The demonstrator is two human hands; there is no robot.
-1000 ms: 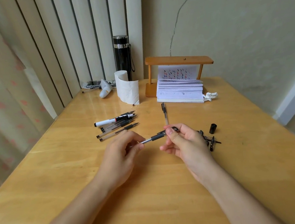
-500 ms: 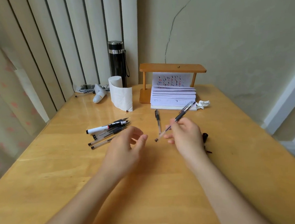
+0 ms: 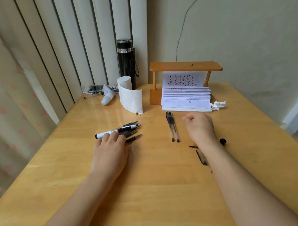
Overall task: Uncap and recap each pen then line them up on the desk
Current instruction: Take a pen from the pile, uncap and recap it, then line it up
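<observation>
Two capped clear pens [image 3: 172,127] lie side by side in the middle of the wooden desk [image 3: 159,192], pointing away from me. My right hand [image 3: 200,128] hovers just to their right, fingers curled, nothing in it. To the left lies a pile of uncapped black pens [image 3: 133,132] with a white marker [image 3: 110,132] on top. My left hand [image 3: 110,149] rests on the near ends of that pile, fingertips touching the marker and the pens. Loose black caps [image 3: 201,157] and a round black cap [image 3: 223,141] lie by my right wrist, partly hidden.
At the back stand a black flask [image 3: 126,63], a paper roll [image 3: 130,96], a wooden stand [image 3: 185,68] over a stack of paper sheets [image 3: 186,99], and a crumpled tissue [image 3: 219,105]. Curtains hang at the left; a wall closes off the right.
My right hand has laid the capped pen down beside the first one and let go. My left hand has moved left onto the pile of pens.
</observation>
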